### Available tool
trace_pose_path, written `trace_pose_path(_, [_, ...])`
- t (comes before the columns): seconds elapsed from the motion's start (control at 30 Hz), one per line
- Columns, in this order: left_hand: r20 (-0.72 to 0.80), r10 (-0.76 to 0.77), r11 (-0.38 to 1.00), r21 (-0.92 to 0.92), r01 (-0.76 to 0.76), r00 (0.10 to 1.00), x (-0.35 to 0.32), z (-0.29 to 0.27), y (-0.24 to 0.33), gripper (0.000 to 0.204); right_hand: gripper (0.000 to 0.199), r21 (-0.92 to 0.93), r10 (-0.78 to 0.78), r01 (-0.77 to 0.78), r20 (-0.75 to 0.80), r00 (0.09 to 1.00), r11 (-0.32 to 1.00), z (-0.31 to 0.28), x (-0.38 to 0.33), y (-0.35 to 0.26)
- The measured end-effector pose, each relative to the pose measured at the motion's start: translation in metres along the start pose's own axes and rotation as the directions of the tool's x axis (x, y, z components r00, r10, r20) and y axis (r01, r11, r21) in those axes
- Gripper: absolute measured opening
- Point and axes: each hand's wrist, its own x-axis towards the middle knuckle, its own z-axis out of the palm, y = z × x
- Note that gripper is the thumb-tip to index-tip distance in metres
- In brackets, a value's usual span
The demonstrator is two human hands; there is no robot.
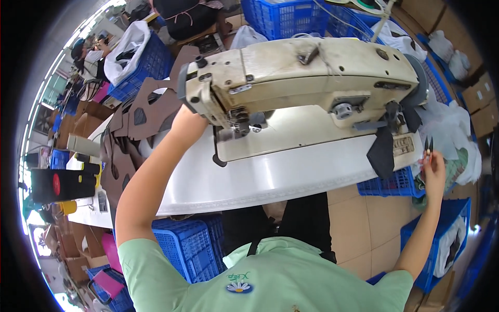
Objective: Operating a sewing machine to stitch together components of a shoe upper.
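A cream sewing machine (312, 67) stands on a white table (260, 182) in front of me. My left hand (189, 124) reaches behind the needle end of the machine, where the machine's head hides its fingers. Out to the right, past the table's end, my right hand (434, 169) is closed round a small pair of thread snips (428, 148) with two dark pointed blades turned upward. Brown cut pieces (150, 112) lie heaped by my left forearm. A dark fabric piece (383, 154) lies over the machine bed's right end.
Blue crates (182, 249) stand under the table on the left, with another crate (457, 218) at the lower right. Clear plastic bags (452, 125) bulge beside my right hand. Behind the machine are more blue crates (286, 18) and a seated person (184, 15).
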Motion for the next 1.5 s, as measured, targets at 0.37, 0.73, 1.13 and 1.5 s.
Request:
trace_pose_path(0.37, [0.508,-0.25,0.788,0.601,-0.131,0.824,-0.049,-0.001,0.06,0.046,0.021,0.621,-0.303,-0.333,0.696,0.651,0.71,0.259,-0.135,-0.189])
trace_pose_path(0.73, [0.63,-0.339,0.898,0.438,0.041,0.698,-0.045,0.018,0.085,0.046,0.07,0.478,-0.595,0.505,0.048,0.802,0.719,0.399,-0.171,-0.265])
trace_pose_path(1.13, [0.379,-0.437,0.783,0.607,0.137,0.816,-0.056,0.045,0.092,0.051,0.018,0.756,-0.6,0.399,-0.01,0.8,0.519,0.398,-0.136,-0.231])
trace_pose_path(1.5, [0.415,-0.552,0.759,0.61,0.229,0.723,-0.098,0.033,0.047,0.057,0.038,0.324,-0.134,-0.241,0.806,0.576,0.915,0.378,-0.147,-0.203])
